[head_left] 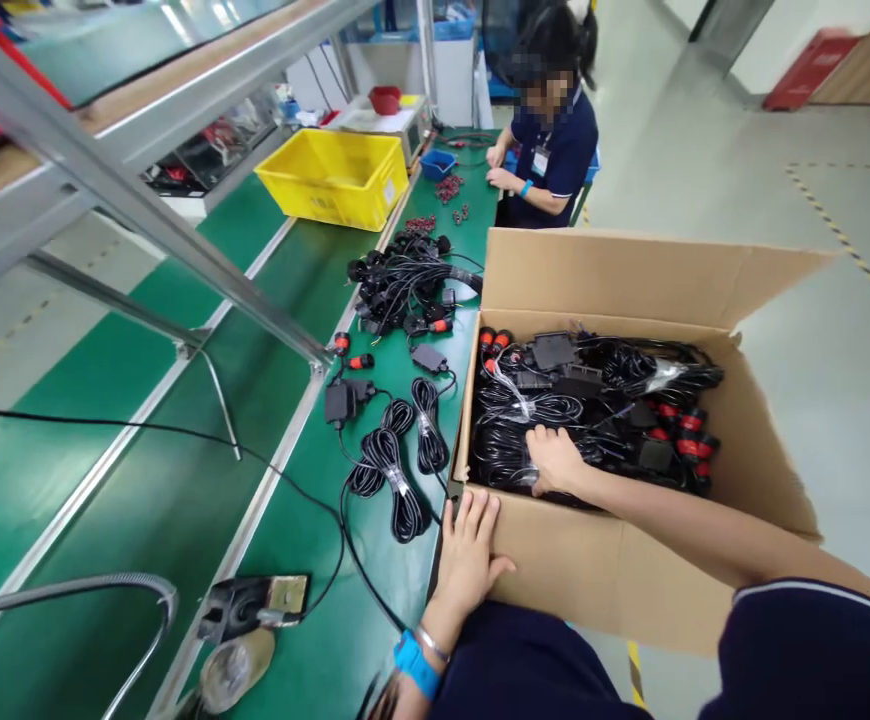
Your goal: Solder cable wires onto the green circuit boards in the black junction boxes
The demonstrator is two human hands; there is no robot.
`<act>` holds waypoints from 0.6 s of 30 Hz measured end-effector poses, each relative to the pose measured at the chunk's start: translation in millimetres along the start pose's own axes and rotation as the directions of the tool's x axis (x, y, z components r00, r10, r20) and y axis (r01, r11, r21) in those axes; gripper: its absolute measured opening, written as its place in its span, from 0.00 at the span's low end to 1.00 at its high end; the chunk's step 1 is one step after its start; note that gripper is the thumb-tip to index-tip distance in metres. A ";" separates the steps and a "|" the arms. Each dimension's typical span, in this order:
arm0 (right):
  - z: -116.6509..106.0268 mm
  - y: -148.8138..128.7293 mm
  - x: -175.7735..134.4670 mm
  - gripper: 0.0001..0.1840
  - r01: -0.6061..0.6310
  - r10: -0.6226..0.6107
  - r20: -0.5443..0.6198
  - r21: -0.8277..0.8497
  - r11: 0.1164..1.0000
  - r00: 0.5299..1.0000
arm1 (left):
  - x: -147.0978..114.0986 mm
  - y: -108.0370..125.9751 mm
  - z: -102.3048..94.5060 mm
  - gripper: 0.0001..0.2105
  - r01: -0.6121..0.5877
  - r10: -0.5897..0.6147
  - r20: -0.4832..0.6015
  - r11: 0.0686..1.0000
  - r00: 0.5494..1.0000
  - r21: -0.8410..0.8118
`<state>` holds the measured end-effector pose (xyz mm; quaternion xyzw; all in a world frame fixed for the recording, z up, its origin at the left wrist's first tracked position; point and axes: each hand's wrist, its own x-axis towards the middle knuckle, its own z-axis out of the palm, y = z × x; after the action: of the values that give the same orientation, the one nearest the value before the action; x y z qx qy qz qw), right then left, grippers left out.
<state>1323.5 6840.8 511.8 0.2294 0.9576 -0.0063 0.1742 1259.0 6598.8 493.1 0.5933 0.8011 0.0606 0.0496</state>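
Observation:
My right hand (pixel 555 460) reaches into an open cardboard box (pixel 615 535), its fingers curled round a coil of black cable (pixel 501 450) near the box's left wall. My left hand (pixel 471 552), with a blue band at the wrist, lies flat with fingers spread over the box's near left corner and flap, beside the bench edge. Several more bundled cables (pixel 660 375) fill the box, together with black modules (pixel 555 350) and red-and-black connectors (pixel 694 440). On the bench next to the box lie tied cable coils (pixel 397 480) with a black module (pixel 346 400).
A pile of black cables (pixel 412 280) lies farther along the green bench (pixel 375 590). Beyond it stand a yellow bin (pixel 334 180) and a blue tray (pixel 437 165). A co-worker (pixel 555 130) sits at the far end. Metal shelf posts (pixel 180 240) slant across the left.

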 end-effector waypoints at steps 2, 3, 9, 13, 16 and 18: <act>-5.3 4.9 -2.2 0.33 0.016 -0.016 0.003 -0.003 1.000 1.000 | -0.1 -0.1 -1.8 0.49 0.007 -0.007 0.009 1.000 1.000 -0.015; -7.8 7.7 -1.7 0.34 0.024 -0.024 0.015 -0.002 1.000 1.000 | 0.0 -0.1 -2.6 0.49 0.008 -0.008 0.015 1.000 1.000 -0.024; -14.3 9.9 10.0 0.31 -0.007 0.007 0.120 0.004 1.000 0.993 | -0.1 -1.4 -2.6 0.50 0.010 -0.008 0.029 0.998 1.000 -0.067; -24.0 8.7 3.1 0.30 0.035 -0.037 0.097 0.022 0.999 0.995 | -2.0 -3.8 -1.7 0.49 -0.002 0.003 0.016 0.996 1.000 -0.088; -46.8 25.7 -22.2 0.35 0.040 -0.041 0.006 0.059 0.997 0.999 | -2.6 -5.1 -3.4 0.49 -0.015 0.014 -0.006 0.994 1.000 -0.113; -71.3 47.8 -51.2 0.37 0.006 0.002 -0.090 0.093 0.996 0.996 | -2.1 -5.5 -6.1 0.49 -0.018 0.016 -0.012 0.991 1.000 -0.134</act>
<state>1363.8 6867.8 599.2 0.2365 0.9633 -0.0410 0.1200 1253.5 6595.0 498.2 0.5952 0.7904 0.1179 0.0845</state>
